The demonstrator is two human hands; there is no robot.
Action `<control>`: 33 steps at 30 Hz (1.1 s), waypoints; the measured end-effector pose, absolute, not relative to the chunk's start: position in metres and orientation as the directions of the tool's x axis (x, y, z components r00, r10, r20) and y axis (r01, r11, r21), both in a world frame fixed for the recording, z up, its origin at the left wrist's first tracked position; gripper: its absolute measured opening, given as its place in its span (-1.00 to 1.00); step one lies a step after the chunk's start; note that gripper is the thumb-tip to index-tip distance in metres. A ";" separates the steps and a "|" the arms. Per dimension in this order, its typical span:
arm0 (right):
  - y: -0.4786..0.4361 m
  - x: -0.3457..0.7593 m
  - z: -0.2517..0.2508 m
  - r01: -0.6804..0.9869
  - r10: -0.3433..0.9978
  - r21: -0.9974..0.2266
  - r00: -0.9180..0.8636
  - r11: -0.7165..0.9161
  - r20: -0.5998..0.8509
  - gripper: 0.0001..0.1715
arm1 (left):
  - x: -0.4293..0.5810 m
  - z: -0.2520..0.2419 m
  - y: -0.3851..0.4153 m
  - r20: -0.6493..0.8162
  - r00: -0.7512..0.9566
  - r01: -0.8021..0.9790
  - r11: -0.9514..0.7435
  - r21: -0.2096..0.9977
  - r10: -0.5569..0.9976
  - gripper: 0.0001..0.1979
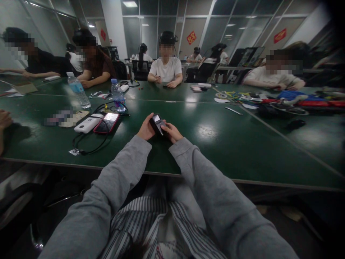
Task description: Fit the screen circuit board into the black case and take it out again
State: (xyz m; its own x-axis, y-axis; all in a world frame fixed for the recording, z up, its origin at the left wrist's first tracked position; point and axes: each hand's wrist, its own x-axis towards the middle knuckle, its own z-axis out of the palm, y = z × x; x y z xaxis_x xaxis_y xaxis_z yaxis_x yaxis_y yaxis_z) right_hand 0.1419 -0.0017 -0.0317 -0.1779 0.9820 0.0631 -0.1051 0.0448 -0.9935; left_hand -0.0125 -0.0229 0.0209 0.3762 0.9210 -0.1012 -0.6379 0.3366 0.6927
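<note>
A single view looked out from a camera worn on the person's head, facing forward and down. Nearest the lens lay the striped shirt (142, 208) and the grey sleeves (229, 194), which ran in from near left and near right. The hands (171, 131) came farther off, around the middle of the view, over the near part of the counter (215, 154). It took in the counter's breadth, then reached seated people (165, 70) and, farthest, the glazed wall (147, 34). The counter's near edge sloped slightly downward to the right.
</note>
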 end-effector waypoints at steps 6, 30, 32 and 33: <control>-0.014 0.142 -0.019 -0.354 0.971 -0.926 -0.233 -0.133 -0.051 -0.48 | -0.012 0.021 -0.023 -0.046 0.420 -0.609 0.319 0.726 0.906 -0.51; -0.021 0.141 -0.015 -0.361 0.984 -0.932 -0.166 -0.005 0.059 -0.41 | -0.001 0.013 -0.022 -0.147 0.475 -0.578 0.433 0.692 0.868 -0.43; -0.019 0.140 -0.016 -0.343 0.984 -0.939 -0.164 0.008 0.068 -0.43 | 0.000 0.012 -0.022 -0.137 0.481 -0.581 0.433 0.690 0.866 -0.40; -0.018 0.140 -0.017 -0.337 0.984 -0.942 -0.163 0.008 0.067 -0.44 | 0.000 0.011 -0.021 -0.129 0.484 -0.585 0.430 0.688 0.865 -0.38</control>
State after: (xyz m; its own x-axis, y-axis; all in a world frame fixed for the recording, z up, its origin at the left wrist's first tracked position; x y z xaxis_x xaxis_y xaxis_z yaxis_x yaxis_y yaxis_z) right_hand 0.1403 -0.0180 -0.0170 -0.1633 0.9843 0.0672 -0.3366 0.0084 -0.9416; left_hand -0.0001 -0.0214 0.0110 0.4845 0.8653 -0.1285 -0.5848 0.4296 0.6881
